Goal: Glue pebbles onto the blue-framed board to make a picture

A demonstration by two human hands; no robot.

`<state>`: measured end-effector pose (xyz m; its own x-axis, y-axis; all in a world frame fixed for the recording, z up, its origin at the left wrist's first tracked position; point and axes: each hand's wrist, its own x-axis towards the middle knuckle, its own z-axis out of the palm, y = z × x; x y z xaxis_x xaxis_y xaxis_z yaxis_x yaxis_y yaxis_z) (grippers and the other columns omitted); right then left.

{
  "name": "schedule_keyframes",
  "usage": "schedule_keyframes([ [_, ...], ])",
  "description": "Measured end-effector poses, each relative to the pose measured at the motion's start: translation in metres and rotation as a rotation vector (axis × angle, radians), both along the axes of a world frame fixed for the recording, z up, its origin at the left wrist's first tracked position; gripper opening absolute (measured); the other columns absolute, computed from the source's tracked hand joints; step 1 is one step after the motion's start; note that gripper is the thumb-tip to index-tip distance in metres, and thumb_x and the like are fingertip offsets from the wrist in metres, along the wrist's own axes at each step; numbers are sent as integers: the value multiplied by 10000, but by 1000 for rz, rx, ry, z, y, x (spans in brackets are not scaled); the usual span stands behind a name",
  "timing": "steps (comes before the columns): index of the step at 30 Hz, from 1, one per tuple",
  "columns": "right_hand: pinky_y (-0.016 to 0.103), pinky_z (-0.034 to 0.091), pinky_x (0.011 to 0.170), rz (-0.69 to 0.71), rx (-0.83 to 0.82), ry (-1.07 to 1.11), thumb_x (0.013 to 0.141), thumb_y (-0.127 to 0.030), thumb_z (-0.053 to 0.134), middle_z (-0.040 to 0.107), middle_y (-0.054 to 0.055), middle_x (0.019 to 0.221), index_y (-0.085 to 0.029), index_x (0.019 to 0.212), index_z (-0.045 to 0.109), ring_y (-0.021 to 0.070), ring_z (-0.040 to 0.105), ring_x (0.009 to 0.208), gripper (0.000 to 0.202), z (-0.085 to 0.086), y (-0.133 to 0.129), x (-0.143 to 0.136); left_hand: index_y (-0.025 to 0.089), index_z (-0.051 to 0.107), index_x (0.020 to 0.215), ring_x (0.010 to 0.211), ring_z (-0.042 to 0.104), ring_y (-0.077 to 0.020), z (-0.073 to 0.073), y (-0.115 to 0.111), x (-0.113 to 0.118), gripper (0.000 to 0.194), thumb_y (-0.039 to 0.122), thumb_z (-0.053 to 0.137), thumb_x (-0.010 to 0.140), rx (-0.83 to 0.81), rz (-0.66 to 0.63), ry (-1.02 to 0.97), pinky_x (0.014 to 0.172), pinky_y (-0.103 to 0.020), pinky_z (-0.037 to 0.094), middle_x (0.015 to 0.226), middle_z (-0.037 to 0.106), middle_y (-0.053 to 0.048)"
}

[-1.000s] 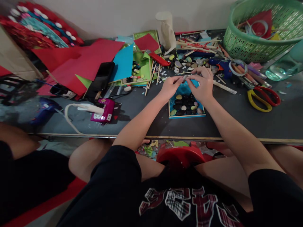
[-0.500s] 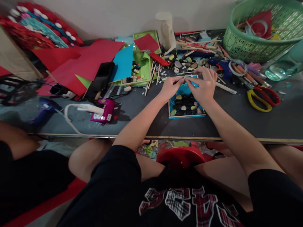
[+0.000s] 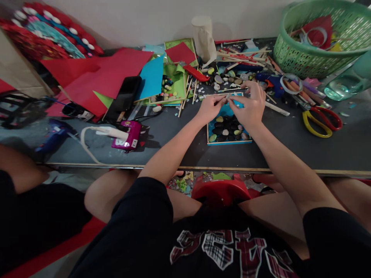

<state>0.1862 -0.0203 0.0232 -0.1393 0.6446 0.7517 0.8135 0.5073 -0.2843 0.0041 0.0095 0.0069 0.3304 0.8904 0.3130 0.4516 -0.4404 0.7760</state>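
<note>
Over the far side of a blue panel (image 3: pixel 229 111) edged with thin wooden sticks, my two hands meet fingertip to fingertip. My left hand (image 3: pixel 210 107) is closed in a pinch, and so is my right hand (image 3: pixel 251 109), with its outer fingers raised. Between the fingertips is a small greyish piece (image 3: pixel 228 96), pebble-like but too small to make out surely. Dark stones (image 3: pixel 228 124) cover the panel's middle, with several lighter ones among them, such as a pale green stone (image 3: pixel 212 138). My right hand hides part of the panel's right edge.
Loose pebbles (image 3: pixel 220 79), sticks (image 3: pixel 243 57) and a red cutter (image 3: pixel 196 72) lie behind. Scissors (image 3: pixel 324 121), tape (image 3: pixel 291 83) and a green basket (image 3: pixel 301 58) are right. Leftward are a purple power adapter (image 3: pixel 131 135), a phone (image 3: pixel 127 92) and a blue glue gun (image 3: pixel 55 135). Someone sits at left.
Both hands keep their pinch over the panel with only slight finger shifts. The whole view has moved very slightly; nothing is visibly put down or picked up.
</note>
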Motion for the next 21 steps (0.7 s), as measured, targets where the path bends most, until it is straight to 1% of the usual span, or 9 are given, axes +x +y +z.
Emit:
schedule_keyframes([
  [4,574,553,902,-17,69,-28,984,-496,667,699,87,1132,-295,838,799,330,652,1037,281,0,0,1,185,778,1146,982,708,-234,-2,0,-2,471,529,467,1067,48,4,63,938,-369,541,1043,755,-101],
  [6,555,562,862,-20,121,-21,966,-536,690,707,100,1106,-296,857,812,325,661,996,290,-1,2,4,187,778,1144,950,704,-230,-3,0,-3,432,486,475,1072,74,3,102,916,-366,541,1007,746,-95],
  [7,555,563,859,-23,119,-10,952,-565,699,705,104,1103,-298,884,814,329,662,995,299,-2,4,6,186,777,1148,943,702,-230,-3,0,-4,405,457,485,1072,81,-1,119,905,-364,540,1000,743,-95],
  [9,574,564,890,-20,49,24,926,-629,699,689,107,1121,-303,944,802,349,654,1037,343,-4,9,11,181,768,1171,944,702,-235,-4,1,-4,368,412,501,1069,81,-13,139,892,-362,541,1001,744,-101],
  [11,593,559,940,17,-44,66,910,-671,688,670,109,1142,-312,979,784,372,639,1105,378,-7,15,16,177,755,1199,999,703,-242,-6,2,-3,374,413,493,1071,69,-19,128,912,-355,539,1051,754,-112],
  [14,602,548,993,105,-110,131,925,-698,640,670,118,1162,-317,1047,771,380,631,1161,421,-9,21,18,167,739,1209,1094,691,-243,-8,5,-2,475,509,438,1079,42,1,67,967,-343,524,1162,753,-123],
  [16,587,544,1019,168,-146,159,961,-693,580,685,119,1193,-319,1127,760,362,640,1172,447,-9,23,18,156,739,1170,1059,693,-239,-10,6,-2,585,616,394,1063,28,4,6,941,-334,522,1146,754,-124],
  [19,519,585,968,308,-233,189,982,-696,537,723,104,1211,-306,1230,734,315,693,1093,502,-6,20,15,171,726,988,848,671,-207,-11,7,-1,726,783,337,994,21,-21,-112,790,-308,514,918,731,-87],
  [21,470,612,910,402,-271,215,964,-706,570,751,93,1174,-278,1245,737,288,722,1022,539,-4,18,12,185,667,844,706,607,-178,-11,7,0,754,846,318,951,14,-44,-173,682,-293,477,751,642,-47],
])
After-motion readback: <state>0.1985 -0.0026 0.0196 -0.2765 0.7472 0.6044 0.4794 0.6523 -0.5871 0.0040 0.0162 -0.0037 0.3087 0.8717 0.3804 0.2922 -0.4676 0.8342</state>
